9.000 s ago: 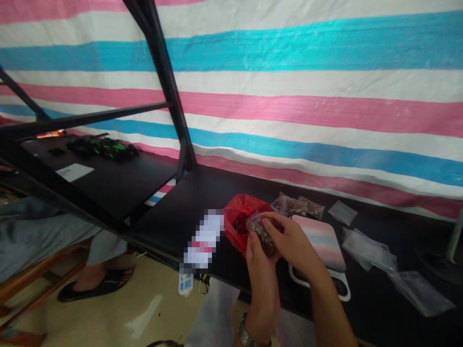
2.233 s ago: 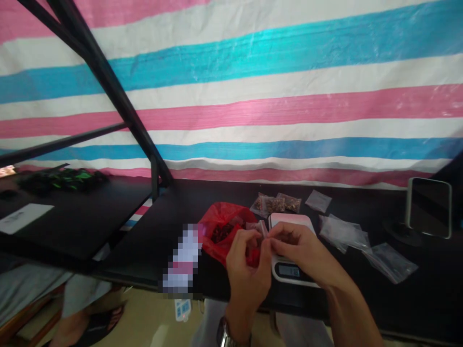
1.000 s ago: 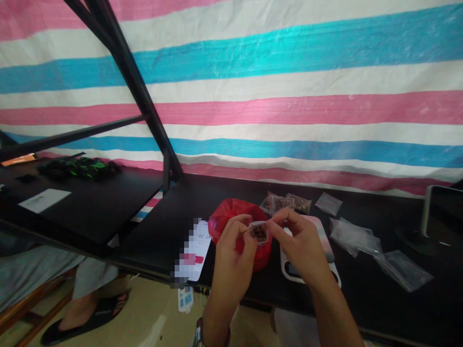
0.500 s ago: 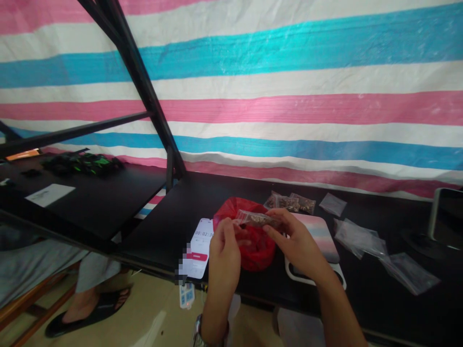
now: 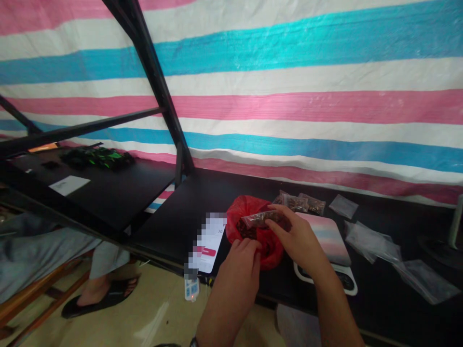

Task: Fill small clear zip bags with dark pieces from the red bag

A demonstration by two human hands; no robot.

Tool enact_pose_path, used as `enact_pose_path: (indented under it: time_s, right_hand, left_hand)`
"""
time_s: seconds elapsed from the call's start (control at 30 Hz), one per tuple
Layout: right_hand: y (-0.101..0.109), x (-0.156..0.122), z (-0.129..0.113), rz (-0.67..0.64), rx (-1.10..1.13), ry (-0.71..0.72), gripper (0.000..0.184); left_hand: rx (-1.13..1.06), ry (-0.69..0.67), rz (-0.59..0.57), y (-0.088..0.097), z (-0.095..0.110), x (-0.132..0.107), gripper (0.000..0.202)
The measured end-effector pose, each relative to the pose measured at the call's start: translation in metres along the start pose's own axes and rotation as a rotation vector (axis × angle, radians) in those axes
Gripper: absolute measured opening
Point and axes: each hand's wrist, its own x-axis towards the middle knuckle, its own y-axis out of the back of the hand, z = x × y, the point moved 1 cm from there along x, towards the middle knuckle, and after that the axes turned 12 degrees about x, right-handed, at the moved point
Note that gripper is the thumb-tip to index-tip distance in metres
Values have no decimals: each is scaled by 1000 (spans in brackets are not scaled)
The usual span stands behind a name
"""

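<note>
My right hand (image 5: 294, 238) pinches a small clear bag of brown pieces (image 5: 259, 219) and holds it flat above the red plastic bag (image 5: 246, 214). The red bag lies open on the black table (image 5: 173, 212) with dark brown pieces inside. My left hand (image 5: 240, 262) reaches into the red bag's front edge with its fingers curled; what they hold is hidden. A small scale with a pink and blue top (image 5: 325, 238) sits just right of my right hand. Two filled small bags (image 5: 302, 203) lie behind the scale.
A phone (image 5: 210, 238) lies left of the red bag. Empty clear bags (image 5: 372, 241) are scattered at the right. A black shelf frame (image 5: 155, 82) and a second black table (image 5: 101, 185) stand to the left. Another person's sandalled foot (image 5: 101, 294) rests on the floor.
My left hand let go of the small bag and dropped to the red bag's front edge. My right hand keeps the small bag, now alone.
</note>
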Motion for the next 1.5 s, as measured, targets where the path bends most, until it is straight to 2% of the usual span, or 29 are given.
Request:
enact_pose_path:
  time_s: [0.1, 0.23, 0.57, 0.8, 1.03, 1.3, 1.4, 1.5]
  right_hand:
    - [-2, 0, -1, 1, -20, 13, 36]
    - [-3, 0, 2, 15, -72, 24, 32]
    - [-1, -2, 5, 59, -157, 75, 32]
    - [1, -1, 9, 50, -86, 32, 35]
    - [4, 0, 10, 94, -46, -10, 39]
    - [7, -1, 11, 100, -109, -28, 38]
    - [11, 0, 14, 121, -75, -17, 39]
    - [16, 2, 18, 169, -27, -13, 44]
  left_hand:
    - [5, 60, -127, 15, 4, 0, 32]
    - [-8, 54, -158, 19, 3, -1, 32]
    - [-30, 2, -112, 13, -1, -5, 29]
    - [-34, 9, -121, 14, -2, -2, 28]
    - [-42, 50, -128, 21, -1, -2, 27]
    - [-43, 26, -151, 20, 3, -2, 29]
    - [-51, 24, -131, 20, 2, -3, 29]
    - [-76, 44, -62, 18, 0, -1, 28]
